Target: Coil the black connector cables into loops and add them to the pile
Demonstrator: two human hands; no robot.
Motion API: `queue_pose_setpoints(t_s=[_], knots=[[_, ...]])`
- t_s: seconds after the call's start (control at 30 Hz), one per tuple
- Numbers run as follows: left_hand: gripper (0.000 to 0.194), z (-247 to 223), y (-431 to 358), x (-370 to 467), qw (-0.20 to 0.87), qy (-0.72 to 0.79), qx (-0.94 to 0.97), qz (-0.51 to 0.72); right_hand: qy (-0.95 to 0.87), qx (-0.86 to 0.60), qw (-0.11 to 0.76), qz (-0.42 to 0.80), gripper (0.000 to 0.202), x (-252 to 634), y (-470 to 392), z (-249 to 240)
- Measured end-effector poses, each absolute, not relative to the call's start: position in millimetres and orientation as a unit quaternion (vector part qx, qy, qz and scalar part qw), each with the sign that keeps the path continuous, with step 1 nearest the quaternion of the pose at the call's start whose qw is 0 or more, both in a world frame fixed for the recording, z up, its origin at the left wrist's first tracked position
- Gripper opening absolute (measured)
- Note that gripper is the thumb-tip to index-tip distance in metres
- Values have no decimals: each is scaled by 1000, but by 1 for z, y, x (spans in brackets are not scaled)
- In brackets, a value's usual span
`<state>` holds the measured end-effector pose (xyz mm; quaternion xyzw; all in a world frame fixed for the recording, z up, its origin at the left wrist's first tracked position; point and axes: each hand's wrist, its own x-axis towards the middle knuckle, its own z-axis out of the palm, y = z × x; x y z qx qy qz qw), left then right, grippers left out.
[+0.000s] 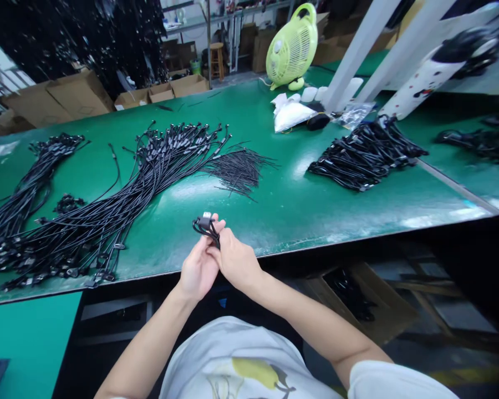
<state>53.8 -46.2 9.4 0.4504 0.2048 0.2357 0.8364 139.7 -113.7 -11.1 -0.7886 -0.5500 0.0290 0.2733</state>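
Black cable (205, 224), bent in small loops, should be light and springy, and its smooth cover may slip a little; it seems better to hold the loops in their middle than to press on the shiny plug (207, 215). It is between your fingers: your left hand (199, 270) supports and grips it from behind, your right hand (238, 259) pinches its near side. Beyond your left hand lie long cables (149, 180); right of your right hand, bundled cables (363, 158).
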Motion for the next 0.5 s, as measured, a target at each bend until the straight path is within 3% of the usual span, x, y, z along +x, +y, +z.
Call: queue_pose_setpoints(t_s=[0.1,0.27,0.37,0.5], knots=[[46,8,-39,55,814,229,495,202,-553,-807,209,-2,25,161,-118,-16],[51,7,-13,55,576,243,725,287,-549,-820,146,-69,24,192,-136,-15],[40,16,1,55,537,208,776,256,-577,-802,151,31,20,194,-142,-9],[25,28,8,56,595,164,756,217,-573,-756,222,228,26,195,-147,4]])
